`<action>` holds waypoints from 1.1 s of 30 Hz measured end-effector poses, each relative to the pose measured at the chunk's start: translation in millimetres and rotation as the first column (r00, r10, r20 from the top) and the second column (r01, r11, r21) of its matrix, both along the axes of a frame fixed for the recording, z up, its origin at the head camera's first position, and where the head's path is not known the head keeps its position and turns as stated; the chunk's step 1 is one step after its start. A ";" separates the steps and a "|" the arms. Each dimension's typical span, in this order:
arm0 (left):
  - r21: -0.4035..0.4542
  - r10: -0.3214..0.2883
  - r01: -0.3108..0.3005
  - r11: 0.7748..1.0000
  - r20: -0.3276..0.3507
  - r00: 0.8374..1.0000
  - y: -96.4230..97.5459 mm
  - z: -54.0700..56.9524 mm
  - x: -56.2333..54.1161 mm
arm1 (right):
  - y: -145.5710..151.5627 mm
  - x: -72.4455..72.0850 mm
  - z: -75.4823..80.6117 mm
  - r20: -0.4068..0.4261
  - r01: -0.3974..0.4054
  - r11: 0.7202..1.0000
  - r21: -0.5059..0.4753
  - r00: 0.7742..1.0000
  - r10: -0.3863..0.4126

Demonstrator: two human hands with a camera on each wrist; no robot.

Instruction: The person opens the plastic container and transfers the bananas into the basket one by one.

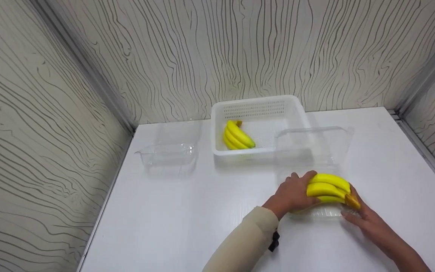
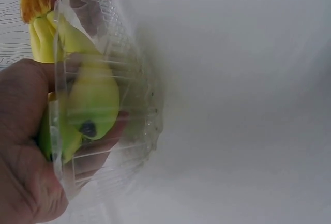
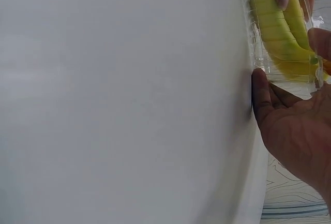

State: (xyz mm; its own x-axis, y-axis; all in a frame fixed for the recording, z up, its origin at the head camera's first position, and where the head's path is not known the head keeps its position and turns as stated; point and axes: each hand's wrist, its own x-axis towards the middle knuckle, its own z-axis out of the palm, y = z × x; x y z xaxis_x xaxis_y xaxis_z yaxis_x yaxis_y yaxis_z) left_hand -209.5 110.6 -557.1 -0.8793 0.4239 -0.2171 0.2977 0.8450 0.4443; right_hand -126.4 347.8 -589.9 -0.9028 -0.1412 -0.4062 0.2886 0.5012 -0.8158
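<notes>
A bunch of yellow bananas [image 1: 326, 189] lies in the base of a clear plastic clamshell box [image 1: 325, 212], its brown stem end pointing right over the rim. My left hand [image 1: 292, 192] grips the bunch from the left; the left wrist view shows its fingers inside the clear wall, around the greenish tips [image 2: 93, 100]. At the box's right end is my right hand [image 1: 370, 221]. Seen in the right wrist view, its fingers [image 3: 262, 92] reach under the end wall while the thumb is up by the rim near the stem. The raised lid [image 1: 312, 145] stands behind the bananas.
A white plastic basket [image 1: 216, 124] stands at the back, holding another bunch of bananas [image 1: 236, 136]. The raised lid overlaps its front right corner in the head view. A second clear box [image 1: 168, 155] sits open at the back left. Patterned walls [image 1: 217, 49] enclose the white table [image 1: 157, 226].
</notes>
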 end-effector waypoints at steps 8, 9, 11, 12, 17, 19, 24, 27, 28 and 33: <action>0.018 -0.009 0.009 1.000 -0.022 1.000 -2.0 -4.3 -3.3 | -0.9 -1.3 1.9 0.014 -0.010 1.000 0.029 1.000 0.009; 0.026 -0.011 0.012 1.000 -0.030 0.999 -2.4 -4.6 -3.9 | -0.8 -2.0 2.6 0.023 -0.011 0.999 0.036 1.000 0.010; 0.040 -0.016 0.018 0.999 -0.046 0.999 -2.9 -5.4 -4.9 | -0.4 -3.1 3.5 0.034 -0.014 0.998 0.054 0.999 0.012; 0.045 -0.019 0.021 0.999 -0.053 0.998 -3.3 -5.1 -5.1 | -0.2 -3.6 3.9 0.040 -0.016 0.998 0.063 0.999 0.014; 0.090 0.005 -0.002 0.996 -0.034 0.999 -3.2 -1.8 -4.5 | 1.2 -3.5 4.9 0.042 -0.025 0.997 0.076 0.999 0.022; 0.115 0.013 -0.010 0.993 -0.023 1.000 -3.6 -0.4 -4.0 | 1.1 -3.4 5.2 0.041 -0.021 0.997 0.069 0.999 0.018; 0.167 0.018 -0.016 0.986 -0.012 1.000 -6.1 2.5 -2.3 | 0.5 -4.4 5.1 0.053 -0.013 0.998 0.060 0.999 0.010; 0.184 0.027 -0.026 0.983 -0.003 1.000 -5.7 4.7 0.2 | 0.9 -4.8 4.5 0.069 -0.014 0.998 0.063 0.998 0.010; 0.187 0.031 -0.030 0.982 -0.001 1.000 -5.2 5.8 1.4 | 1.1 -4.9 4.0 0.072 -0.013 0.998 0.065 0.997 0.009; 0.180 0.064 -0.063 0.982 -0.004 0.998 -2.8 12.3 7.3 | 1.7 -5.4 3.0 0.094 -0.021 0.996 0.085 0.995 0.013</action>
State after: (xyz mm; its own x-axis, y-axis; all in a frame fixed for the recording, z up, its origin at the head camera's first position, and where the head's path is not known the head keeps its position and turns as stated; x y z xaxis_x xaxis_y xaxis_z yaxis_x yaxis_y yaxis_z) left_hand -202.2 107.7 -544.8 -0.9074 0.3986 -0.1333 0.2513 0.7688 0.5881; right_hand -131.8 349.5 -586.9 -0.8581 -0.1173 -0.4999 0.3522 0.5739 -0.7393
